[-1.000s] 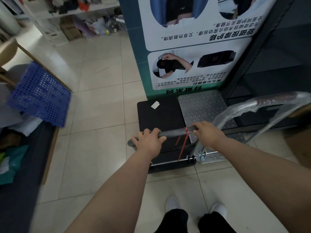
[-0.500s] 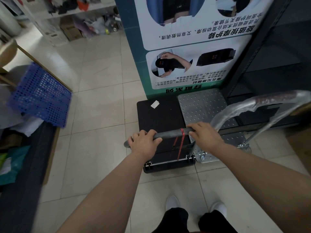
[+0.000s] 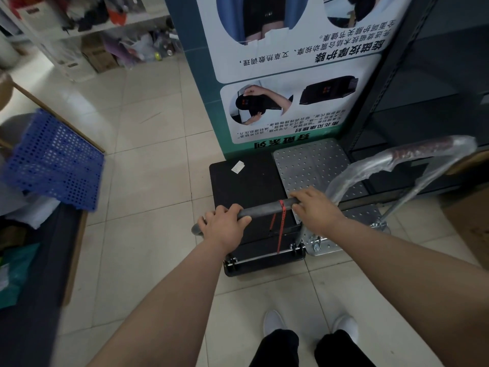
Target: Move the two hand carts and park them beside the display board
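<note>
A black hand cart (image 3: 246,184) stands on the tiled floor, its front edge against the foot of the display board (image 3: 285,75). My left hand (image 3: 222,226) and my right hand (image 3: 316,210) both grip its dark handle bar (image 3: 264,209), which has a red strap tied around it. Right beside it is a silver hand cart (image 3: 312,165) with a perforated deck, also touching the board's base. Its handle (image 3: 412,160) is wrapped in clear plastic and rises to the right of my right hand.
A dark metal shelving unit (image 3: 428,96) stands right of the board. A blue perforated crate (image 3: 53,160) juts out at the left over a low dark bench (image 3: 34,300). A cardboard box (image 3: 473,226) sits at far right. Cluttered shelves (image 3: 87,30) line the back.
The black cart has shifted slightly back and left with my hands on its handle. The silver cart has stayed in place.
</note>
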A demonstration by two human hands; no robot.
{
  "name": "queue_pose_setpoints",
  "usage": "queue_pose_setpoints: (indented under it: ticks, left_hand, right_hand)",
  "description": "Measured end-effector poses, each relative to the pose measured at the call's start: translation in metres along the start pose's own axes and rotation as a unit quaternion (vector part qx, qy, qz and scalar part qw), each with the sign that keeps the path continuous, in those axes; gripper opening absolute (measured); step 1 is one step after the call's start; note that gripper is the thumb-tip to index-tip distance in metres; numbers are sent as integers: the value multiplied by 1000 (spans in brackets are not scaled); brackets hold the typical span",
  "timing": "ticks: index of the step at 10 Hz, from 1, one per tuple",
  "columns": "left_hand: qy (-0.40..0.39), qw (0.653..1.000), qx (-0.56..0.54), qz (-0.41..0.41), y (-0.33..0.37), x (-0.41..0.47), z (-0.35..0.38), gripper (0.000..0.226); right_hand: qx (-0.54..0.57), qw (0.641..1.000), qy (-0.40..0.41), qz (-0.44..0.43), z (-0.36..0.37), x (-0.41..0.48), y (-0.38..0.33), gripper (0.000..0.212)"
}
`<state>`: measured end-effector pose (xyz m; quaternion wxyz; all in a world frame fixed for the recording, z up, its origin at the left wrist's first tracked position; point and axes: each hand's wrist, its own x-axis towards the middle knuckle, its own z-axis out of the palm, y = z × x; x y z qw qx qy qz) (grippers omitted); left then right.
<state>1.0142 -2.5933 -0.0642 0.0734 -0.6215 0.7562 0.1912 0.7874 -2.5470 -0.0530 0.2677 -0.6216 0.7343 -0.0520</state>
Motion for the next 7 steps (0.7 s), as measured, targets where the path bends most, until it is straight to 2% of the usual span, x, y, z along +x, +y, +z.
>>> queue_pose_setpoints:
  ticks: [3,4,7]
  left_hand:
    - [-16,1000,25,2,-4,18,-10,39]
    - [-14,999,32,16,-1,16,-15,49]
    - [11,999,-35,27,52,-18,-34,54]
  right_hand:
    - [-12,1000,5,21,-9,-11,-10,59]
    - [-21,999,5,31,-15,-23,-10,59]
    - [-43,999,-4,3,-49,-74,10,54]
